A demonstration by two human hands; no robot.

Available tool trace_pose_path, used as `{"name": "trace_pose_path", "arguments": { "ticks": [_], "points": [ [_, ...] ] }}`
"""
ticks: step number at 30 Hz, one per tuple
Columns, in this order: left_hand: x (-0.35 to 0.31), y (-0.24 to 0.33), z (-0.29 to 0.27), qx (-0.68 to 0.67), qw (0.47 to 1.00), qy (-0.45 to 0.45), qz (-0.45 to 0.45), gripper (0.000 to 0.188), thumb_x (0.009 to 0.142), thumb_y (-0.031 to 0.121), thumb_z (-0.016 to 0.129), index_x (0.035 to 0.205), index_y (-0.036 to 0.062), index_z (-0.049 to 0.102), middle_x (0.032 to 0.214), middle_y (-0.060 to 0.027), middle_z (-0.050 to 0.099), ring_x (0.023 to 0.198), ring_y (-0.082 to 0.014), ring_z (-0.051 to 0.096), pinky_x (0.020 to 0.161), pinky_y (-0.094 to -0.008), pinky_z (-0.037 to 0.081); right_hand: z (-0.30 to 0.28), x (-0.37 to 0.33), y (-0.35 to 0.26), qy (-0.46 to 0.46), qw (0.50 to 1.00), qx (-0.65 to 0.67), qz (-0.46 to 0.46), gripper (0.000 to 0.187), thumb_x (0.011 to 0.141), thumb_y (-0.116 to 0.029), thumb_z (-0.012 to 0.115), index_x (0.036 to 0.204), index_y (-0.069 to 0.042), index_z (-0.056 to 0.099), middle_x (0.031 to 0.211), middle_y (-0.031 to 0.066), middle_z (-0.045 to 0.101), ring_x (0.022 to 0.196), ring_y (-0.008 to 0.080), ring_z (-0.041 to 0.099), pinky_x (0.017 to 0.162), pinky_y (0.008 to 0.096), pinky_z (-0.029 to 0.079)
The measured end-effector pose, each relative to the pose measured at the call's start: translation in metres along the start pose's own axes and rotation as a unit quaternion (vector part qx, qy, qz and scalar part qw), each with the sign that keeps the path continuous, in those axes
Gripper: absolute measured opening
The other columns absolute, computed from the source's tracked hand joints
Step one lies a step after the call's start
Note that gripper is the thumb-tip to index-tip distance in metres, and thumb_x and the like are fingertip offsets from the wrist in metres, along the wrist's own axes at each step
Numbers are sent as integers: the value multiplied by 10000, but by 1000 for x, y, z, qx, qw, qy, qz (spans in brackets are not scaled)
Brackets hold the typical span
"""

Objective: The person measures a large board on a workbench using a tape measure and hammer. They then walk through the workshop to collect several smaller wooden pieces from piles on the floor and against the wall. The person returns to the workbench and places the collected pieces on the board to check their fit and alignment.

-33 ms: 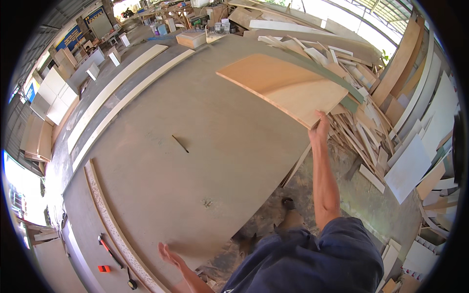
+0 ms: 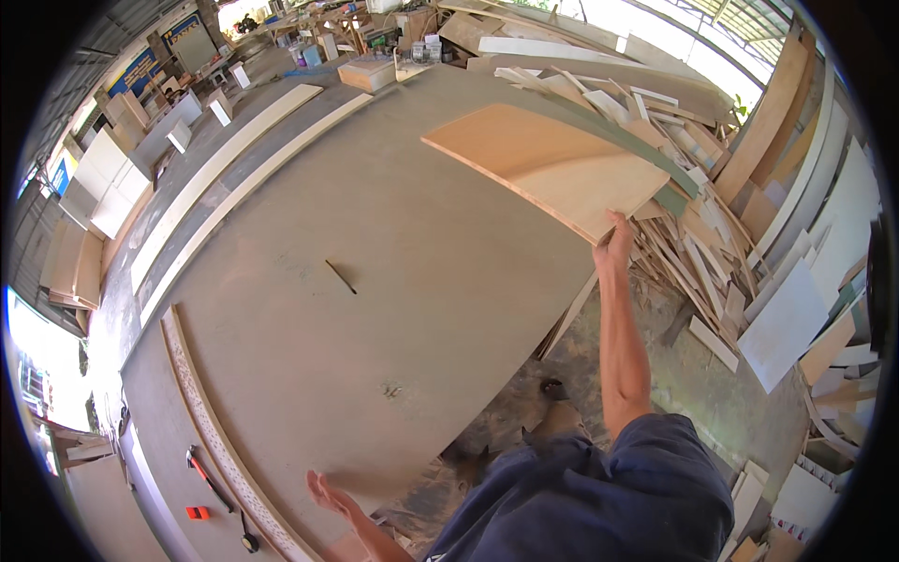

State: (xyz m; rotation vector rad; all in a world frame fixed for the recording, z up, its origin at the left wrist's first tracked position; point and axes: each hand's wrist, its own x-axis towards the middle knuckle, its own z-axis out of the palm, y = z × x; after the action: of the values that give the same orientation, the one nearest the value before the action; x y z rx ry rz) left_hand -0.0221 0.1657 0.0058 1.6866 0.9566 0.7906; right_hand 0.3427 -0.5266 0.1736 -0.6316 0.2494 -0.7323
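The right hand [image 2: 613, 245] is raised, and its fingers are clamped on the near corner of a light brown, thin rectangular plywood sheet [image 2: 548, 164]. The sheet is tilted in the air above the far right part of a very large grey board worktop [image 2: 375, 281]. The left hand [image 2: 326, 491] is open with fingers spread, holds nothing, and is at the near edge of the worktop.

A blue sign with yellow marks [image 2: 140, 70] hangs on the far left wall, and a second small blue and yellow sign [image 2: 64, 171] stands near the stacked pale panels [image 2: 103, 183] on the left. A flat tan box of wood [image 2: 365, 73] lies at the far end of the worktop.

A thin dark stick [image 2: 341, 276] lies on the grey surface, well apart from both hands. Two long cream strips [image 2: 225, 164] run beside the left side of the worktop. On the floor at the lower left lie a red-handled tool [image 2: 204, 473] and a small red block [image 2: 197, 512]. At the right there is a big heap of wooden offcuts [image 2: 712, 253]. The room is an open workshop with much daylight.
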Motion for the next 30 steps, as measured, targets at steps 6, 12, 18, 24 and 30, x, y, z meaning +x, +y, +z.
{"name": "trace_pose_path", "arguments": {
  "ticks": [6,12,18,24,30],
  "points": [
    [-180,8,31,-1,989,145,-12,434,918,208,649,1259,-58,613,1200,-152,643,1082,-260,587,958,-371,462,-66,159,-2,16,996,-41,71,574,859,-62,700,1385,2,481,1356,104,517,1260,243,515,1022,363,453],
    [-343,59,73,-45,990,73,-112,419,937,259,657,1247,-21,619,1093,-113,671,978,-205,640,875,-318,504,-123,349,-2,-22,887,-411,211,507,872,-215,750,1285,2,552,1242,133,619,1109,278,630,875,479,555],
    [-474,84,68,-26,969,40,-241,468,933,329,654,1250,-10,596,1034,-138,695,919,-245,701,798,-350,550,-153,405,-10,-131,751,-644,59,347,920,-273,685,1113,13,652,993,105,697,925,237,698,780,399,581],
    [-576,21,52,25,906,61,-418,341,963,256,573,1190,3,608,1089,-188,698,917,-305,711,756,-395,578,-246,249,-20,-225,713,-648,-146,216,941,-208,585,834,-35,658,701,106,667,641,203,666,638,363,515],
    [-650,7,49,45,858,-116,-499,437,951,245,599,1307,-9,584,1086,-180,706,908,-303,726,768,-414,575,-275,119,-9,-505,408,-757,-77,485,868,-63,656,1333,-1,534,1398,181,439,1261,343,508,1067,469,438]
  ]
}}
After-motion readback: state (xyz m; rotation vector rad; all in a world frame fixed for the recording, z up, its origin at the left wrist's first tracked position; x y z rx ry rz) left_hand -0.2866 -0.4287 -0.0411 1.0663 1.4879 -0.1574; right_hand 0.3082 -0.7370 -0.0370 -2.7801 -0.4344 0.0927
